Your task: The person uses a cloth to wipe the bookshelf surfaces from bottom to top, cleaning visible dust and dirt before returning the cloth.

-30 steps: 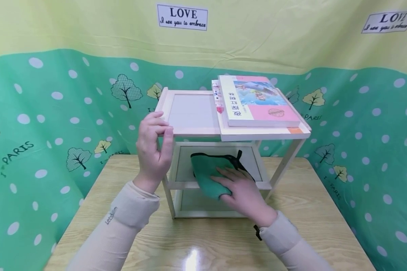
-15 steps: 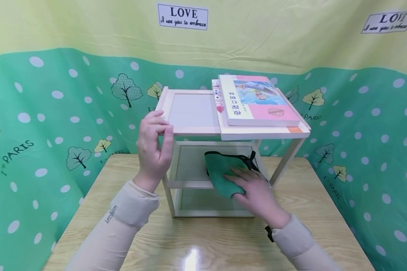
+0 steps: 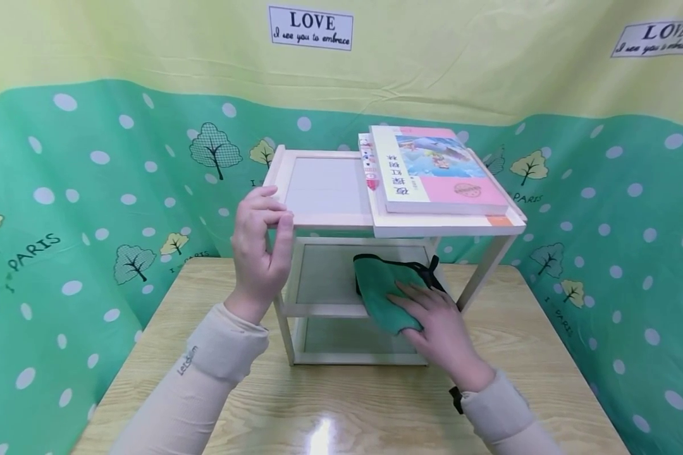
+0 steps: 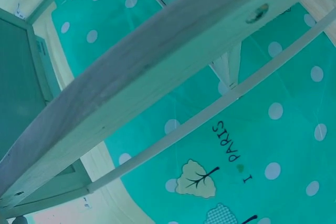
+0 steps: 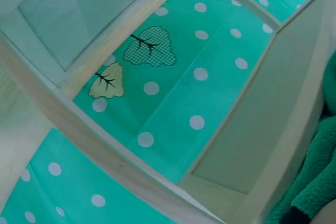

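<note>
In the head view, my left hand (image 3: 262, 249) holds the front left corner of a white three-tier shelf rack (image 3: 319, 309), thumb at the front rim and fingers over the side. My right hand (image 3: 438, 325) holds a green cloth (image 3: 378, 287) with black edging and a loop. Its fingers lie spread over the cloth and the thumb is partly tucked behind the cloth's lower edge. The cloth lies on the right part of the middle shelf and hangs over its front rail. In the right wrist view, green folds of the cloth (image 5: 315, 182) show at the right edge.
A pink and white book (image 3: 472, 186) lies on another book (image 3: 389, 224) on the top board's right half. The rack stands on a wood-grain table (image 3: 262, 404). A green and yellow patterned curtain (image 3: 165, 126) surrounds the table at the back and sides.
My right hand has slid the green cloth to the right along the middle shelf, slowing toward now. My left hand keeps its place at the rack's corner.
</note>
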### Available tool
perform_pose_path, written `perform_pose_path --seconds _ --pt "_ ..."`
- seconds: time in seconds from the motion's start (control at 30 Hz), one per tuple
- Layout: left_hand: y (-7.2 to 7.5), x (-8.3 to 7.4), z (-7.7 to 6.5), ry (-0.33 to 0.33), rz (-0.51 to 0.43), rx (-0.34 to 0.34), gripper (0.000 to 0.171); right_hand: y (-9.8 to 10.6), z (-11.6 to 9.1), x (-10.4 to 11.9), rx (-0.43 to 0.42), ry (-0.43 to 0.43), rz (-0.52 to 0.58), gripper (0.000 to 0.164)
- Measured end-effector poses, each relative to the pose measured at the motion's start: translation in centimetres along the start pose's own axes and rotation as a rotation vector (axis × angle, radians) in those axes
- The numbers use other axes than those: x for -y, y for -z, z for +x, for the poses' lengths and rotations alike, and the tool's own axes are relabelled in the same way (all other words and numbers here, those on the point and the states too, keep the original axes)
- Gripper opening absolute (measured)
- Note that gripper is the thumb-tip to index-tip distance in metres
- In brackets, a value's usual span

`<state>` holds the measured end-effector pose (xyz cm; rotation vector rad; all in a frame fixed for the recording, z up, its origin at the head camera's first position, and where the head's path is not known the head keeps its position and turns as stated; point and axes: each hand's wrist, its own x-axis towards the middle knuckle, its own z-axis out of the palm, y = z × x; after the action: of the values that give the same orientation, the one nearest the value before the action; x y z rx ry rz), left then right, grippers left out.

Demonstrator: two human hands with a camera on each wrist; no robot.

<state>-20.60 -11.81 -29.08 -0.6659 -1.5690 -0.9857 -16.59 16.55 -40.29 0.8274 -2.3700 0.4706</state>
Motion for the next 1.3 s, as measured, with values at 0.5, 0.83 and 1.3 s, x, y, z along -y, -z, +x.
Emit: perform_pose_path --seconds 0.5,0.83,1.3 --pt "0.0 0.0 -0.1 0.008 -0.01 0.007 0.013 -0.4 -0.4 -0.6 -0.077 0.051 0.048 0.046" --pt "0.0 -0.1 0.0 0.008 -0.015 0.003 0.013 0.4 0.5 -0.8 -0.113 0.108 0.1 0.049" --pt "0.1 -0.1 0.0 0.011 -0.018 0.029 0.013 2.7 2.5 0.7 -0.202 0.289 0.238 0.062"
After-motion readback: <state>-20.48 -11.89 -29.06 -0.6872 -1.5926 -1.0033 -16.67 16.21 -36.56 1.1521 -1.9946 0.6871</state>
